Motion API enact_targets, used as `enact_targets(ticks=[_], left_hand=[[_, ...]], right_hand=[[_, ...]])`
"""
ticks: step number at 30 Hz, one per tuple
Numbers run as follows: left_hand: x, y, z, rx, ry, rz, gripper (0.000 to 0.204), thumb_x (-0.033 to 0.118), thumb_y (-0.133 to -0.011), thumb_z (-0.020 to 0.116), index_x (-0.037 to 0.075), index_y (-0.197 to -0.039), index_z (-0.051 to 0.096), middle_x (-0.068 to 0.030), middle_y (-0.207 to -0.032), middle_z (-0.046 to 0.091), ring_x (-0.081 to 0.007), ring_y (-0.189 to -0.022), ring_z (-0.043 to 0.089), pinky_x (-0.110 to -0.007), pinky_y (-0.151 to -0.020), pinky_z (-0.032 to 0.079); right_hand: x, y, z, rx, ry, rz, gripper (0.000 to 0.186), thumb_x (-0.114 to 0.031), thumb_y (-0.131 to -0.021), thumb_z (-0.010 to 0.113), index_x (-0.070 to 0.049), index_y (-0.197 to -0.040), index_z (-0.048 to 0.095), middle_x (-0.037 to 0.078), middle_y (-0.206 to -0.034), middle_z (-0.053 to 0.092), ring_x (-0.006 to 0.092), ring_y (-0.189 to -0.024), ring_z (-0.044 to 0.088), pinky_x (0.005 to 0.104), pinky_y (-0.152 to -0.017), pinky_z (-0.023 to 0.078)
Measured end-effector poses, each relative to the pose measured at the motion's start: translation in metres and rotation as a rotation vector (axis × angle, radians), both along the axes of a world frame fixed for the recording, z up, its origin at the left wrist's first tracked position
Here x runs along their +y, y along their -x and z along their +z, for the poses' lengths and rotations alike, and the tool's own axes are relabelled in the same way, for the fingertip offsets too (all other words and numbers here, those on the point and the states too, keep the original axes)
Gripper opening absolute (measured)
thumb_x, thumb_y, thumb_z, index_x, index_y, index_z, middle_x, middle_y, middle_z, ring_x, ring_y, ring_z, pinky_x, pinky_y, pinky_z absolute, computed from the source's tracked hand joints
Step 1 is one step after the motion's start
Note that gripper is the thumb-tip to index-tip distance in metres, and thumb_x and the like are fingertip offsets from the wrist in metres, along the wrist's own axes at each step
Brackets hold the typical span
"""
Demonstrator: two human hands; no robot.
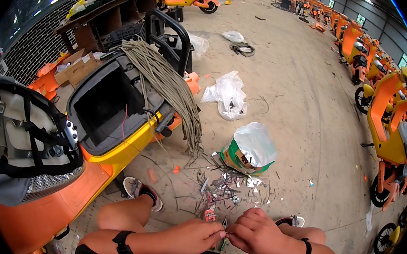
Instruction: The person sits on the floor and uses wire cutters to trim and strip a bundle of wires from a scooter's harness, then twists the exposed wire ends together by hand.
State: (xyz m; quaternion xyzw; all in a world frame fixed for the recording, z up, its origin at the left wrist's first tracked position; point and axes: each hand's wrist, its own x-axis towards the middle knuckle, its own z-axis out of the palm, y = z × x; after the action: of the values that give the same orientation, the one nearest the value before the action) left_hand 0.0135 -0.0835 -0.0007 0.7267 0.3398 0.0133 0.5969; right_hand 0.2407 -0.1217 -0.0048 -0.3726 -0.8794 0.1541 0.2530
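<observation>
Low in the view, my left hand (205, 235) and my right hand (254, 235) meet between my knees, fingertips pinched around something small and thin, too small to name. Just below them a narrow tool (222, 246) with green on it is partly hidden. Beyond my hands lie scattered wire offcuts (215, 187) and small scraps, with an orange-red object (210, 214) near my fingers. A green sack (247, 151) with a white top stands behind this pile.
At left is an orange-yellow scooter (50, 188) with an open bin (107, 108), draped cable bundle (163, 89) and open padded seat (22, 129). A white plastic bag (228, 95) lies ahead. Rows of scooters (385, 125) line the right; a cardboard box (77, 68) sits back left.
</observation>
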Motion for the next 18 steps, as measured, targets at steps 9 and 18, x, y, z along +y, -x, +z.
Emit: enact_targets(ticks=[9, 18], left_hand=[[-0.006, 0.002, -0.005, -0.024, -0.103, 0.002, 0.027, 0.029, -0.101, 0.051, 0.003, -0.096, 0.057, -0.0213, -0.073, 0.061, -0.0431, -0.073, 0.062, -0.051, -0.066, 0.047], [-0.002, 0.006, 0.006, 0.021, -0.154, -0.014, 0.029, 0.031, -0.101, 0.049, 0.004, -0.096, 0.058, -0.0215, -0.076, 0.062, -0.0431, -0.075, 0.061, -0.052, -0.066, 0.046]], right_hand=[[-0.001, 0.004, -0.003, -0.005, 0.058, 0.022, 0.021, -0.017, -0.073, 0.076, -0.009, -0.089, 0.065, 0.004, -0.079, 0.059, 0.0229, -0.078, 0.06, 0.0337, -0.079, 0.045], [0.002, 0.002, -0.001, 0.099, 0.175, 0.02, 0.018, -0.013, -0.071, 0.075, -0.01, -0.085, 0.065, 0.004, -0.078, 0.06, 0.0254, -0.077, 0.061, 0.0354, -0.074, 0.047]])
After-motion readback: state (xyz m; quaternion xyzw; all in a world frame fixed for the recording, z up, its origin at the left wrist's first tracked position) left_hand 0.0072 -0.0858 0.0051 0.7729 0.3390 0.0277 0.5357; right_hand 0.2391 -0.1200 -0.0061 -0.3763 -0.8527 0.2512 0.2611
